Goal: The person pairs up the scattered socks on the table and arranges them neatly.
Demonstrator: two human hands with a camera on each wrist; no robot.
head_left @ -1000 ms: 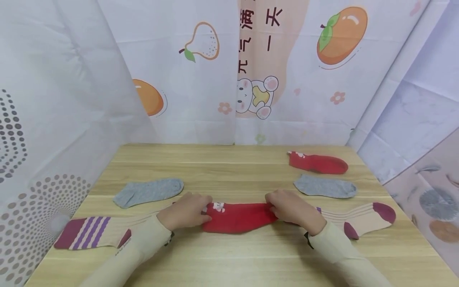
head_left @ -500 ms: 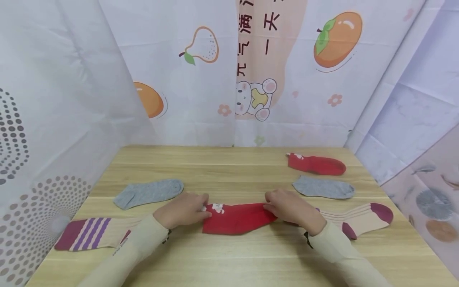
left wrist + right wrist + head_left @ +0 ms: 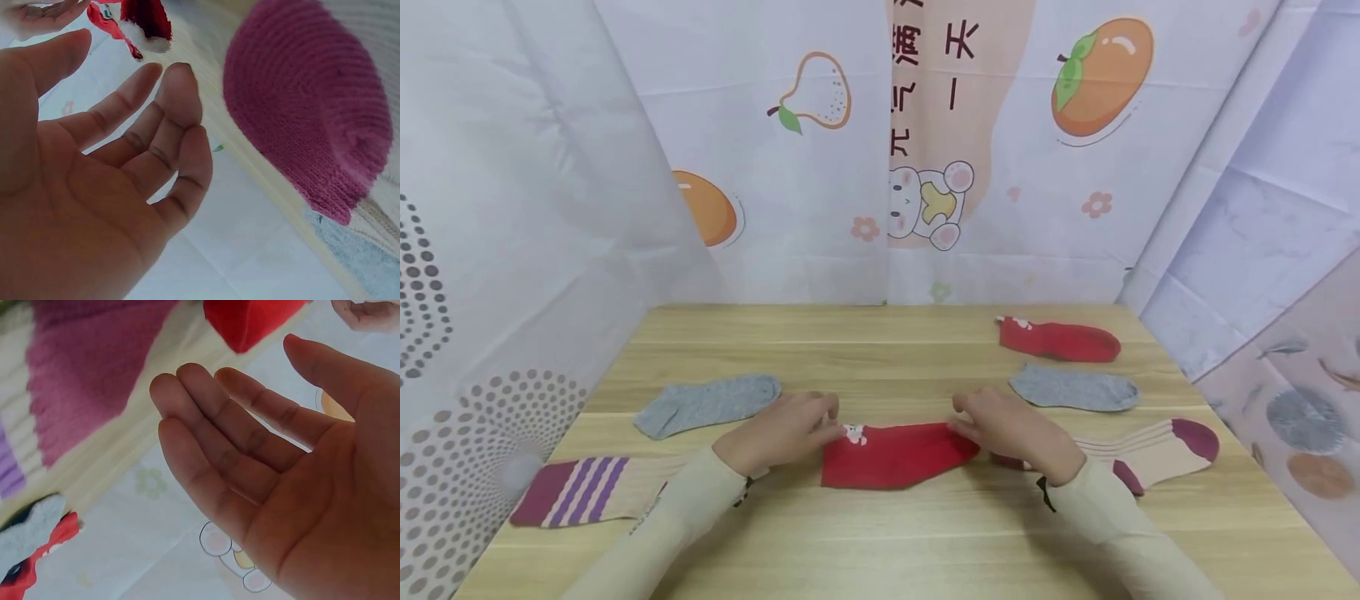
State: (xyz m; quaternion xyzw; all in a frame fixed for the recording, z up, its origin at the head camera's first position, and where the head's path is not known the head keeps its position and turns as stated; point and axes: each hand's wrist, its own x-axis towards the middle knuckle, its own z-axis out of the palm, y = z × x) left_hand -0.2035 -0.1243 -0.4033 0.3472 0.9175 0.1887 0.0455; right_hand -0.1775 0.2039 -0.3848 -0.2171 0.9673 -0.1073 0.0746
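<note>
A red sock (image 3: pixel 887 458) with a white animal figure near its cuff lies flat on the wooden table, between both hands. My left hand (image 3: pixel 782 433) hovers by the cuff end; in the left wrist view its fingers (image 3: pixel 178 100) are loosely bent around nothing. By the other end is my right hand (image 3: pixel 1015 429), and the right wrist view shows its palm bare and fingers (image 3: pixel 200 462) relaxed. Beneath the left forearm lies a cream sock (image 3: pixel 587 490) with purple stripes and maroon ends. Its match, another cream and maroon sock (image 3: pixel 1157 454), is partly hidden behind the right hand.
A grey sock (image 3: pixel 707 404) lies beyond the left hand, and a second grey sock (image 3: pixel 1075 387) beyond the right. Farther back on the right is another red sock (image 3: pixel 1060 340). Printed curtains (image 3: pixel 775 208) stand around the back and sides of the wooden table (image 3: pixel 865 542).
Both hands have let go of the middle red sock and lifted slightly, the left also drawing back to the left. The sock stays flat in about the same place.
</note>
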